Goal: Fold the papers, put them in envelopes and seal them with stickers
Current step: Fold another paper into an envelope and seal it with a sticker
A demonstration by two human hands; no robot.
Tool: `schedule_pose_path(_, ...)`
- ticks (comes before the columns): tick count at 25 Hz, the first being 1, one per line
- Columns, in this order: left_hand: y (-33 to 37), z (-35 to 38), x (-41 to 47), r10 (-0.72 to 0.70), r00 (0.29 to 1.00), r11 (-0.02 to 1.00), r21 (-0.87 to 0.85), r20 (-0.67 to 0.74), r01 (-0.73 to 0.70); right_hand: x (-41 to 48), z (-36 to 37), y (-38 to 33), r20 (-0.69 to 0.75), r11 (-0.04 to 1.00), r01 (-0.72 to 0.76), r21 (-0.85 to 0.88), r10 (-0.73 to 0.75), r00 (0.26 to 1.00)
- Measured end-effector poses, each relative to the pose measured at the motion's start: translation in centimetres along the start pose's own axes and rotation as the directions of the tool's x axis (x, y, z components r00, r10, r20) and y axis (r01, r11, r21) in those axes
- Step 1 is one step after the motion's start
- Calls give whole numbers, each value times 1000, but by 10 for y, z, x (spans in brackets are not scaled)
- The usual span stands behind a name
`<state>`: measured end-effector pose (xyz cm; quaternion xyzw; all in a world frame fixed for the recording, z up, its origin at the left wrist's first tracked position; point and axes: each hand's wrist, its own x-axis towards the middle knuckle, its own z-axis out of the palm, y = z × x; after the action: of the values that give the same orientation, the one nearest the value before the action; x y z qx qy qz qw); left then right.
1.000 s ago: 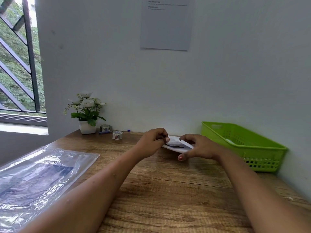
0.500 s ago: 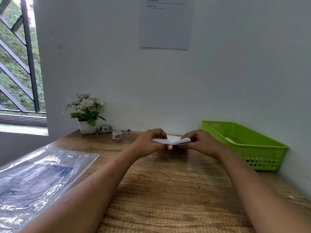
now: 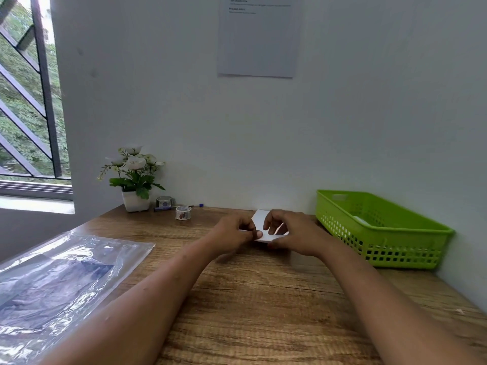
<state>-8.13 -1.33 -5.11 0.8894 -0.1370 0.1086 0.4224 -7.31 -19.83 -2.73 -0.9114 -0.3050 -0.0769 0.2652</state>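
Observation:
A small white folded paper or envelope [image 3: 259,217] is held between both hands just above the wooden table [image 3: 258,291], near the far wall; I cannot tell which it is. My left hand [image 3: 233,231] pinches its left edge with curled fingers. My right hand [image 3: 290,233] grips its right side, thumb underneath and fingers curled over the top. One white flap stands up behind the fingers. Two sticker rolls [image 3: 183,212] sit at the back left beside a pen [image 3: 179,206].
A green plastic basket [image 3: 379,230] stands at the right against the wall, something white inside. A clear plastic bag [image 3: 60,280] with dark contents lies at the left. A small potted plant [image 3: 134,177] sits in the back left corner by the window.
Both hands went on working the white piece in place; it lifted flat between the hands, and now one flap stands upright behind my right fingers.

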Motion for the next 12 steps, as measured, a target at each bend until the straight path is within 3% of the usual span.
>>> schedule_pose_path(8, -6, 0, 4, 38, 996, 995, 97, -86, -29, 0, 7, -1, 44, 984, -34, -172, 42, 998)
schedule_pose_path(12, -5, -2, 4, 106, 989, 990, 104, -105, -95, 1, 7, -2, -105, 955, -19, -296, -13, 994)
